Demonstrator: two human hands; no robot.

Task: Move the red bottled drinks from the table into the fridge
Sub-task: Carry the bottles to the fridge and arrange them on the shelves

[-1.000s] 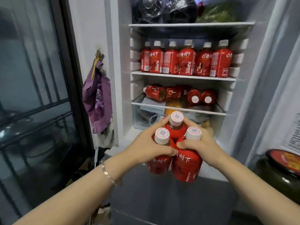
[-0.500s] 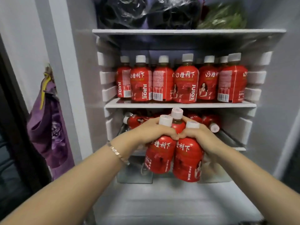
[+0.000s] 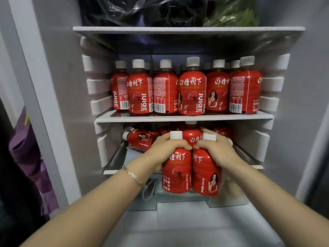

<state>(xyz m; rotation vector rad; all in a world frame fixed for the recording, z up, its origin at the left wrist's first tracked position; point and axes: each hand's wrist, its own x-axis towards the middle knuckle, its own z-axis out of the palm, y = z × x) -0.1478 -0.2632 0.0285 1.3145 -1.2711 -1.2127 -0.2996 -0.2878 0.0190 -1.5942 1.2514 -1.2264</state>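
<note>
Both hands carry a cluster of three red bottled drinks with white caps at the mouth of the open fridge. My left hand [image 3: 166, 148] grips the left bottle [image 3: 176, 168] by its shoulder. My right hand [image 3: 216, 151] grips the right bottle [image 3: 204, 175] the same way. The third bottle [image 3: 192, 136] is squeezed between the hands behind these two. The cluster is upright at the front edge of the lower glass shelf [image 3: 114, 171]. Several red bottles [image 3: 142, 139] lie on their sides on that shelf, partly hidden by my hands.
The middle shelf [image 3: 178, 118] holds a full row of upright red bottles [image 3: 191, 93]. The top shelf [image 3: 178, 29] carries dark plastic bags [image 3: 138, 9] and greens [image 3: 235, 13]. A clear drawer [image 3: 142, 202] sits below the lower shelf. A purple cloth [image 3: 26, 154] hangs left of the fridge.
My view has closed in on the fridge. Both hands have carried the three bottles up and forward, from in front of the drawer to the lower shelf's front edge.
</note>
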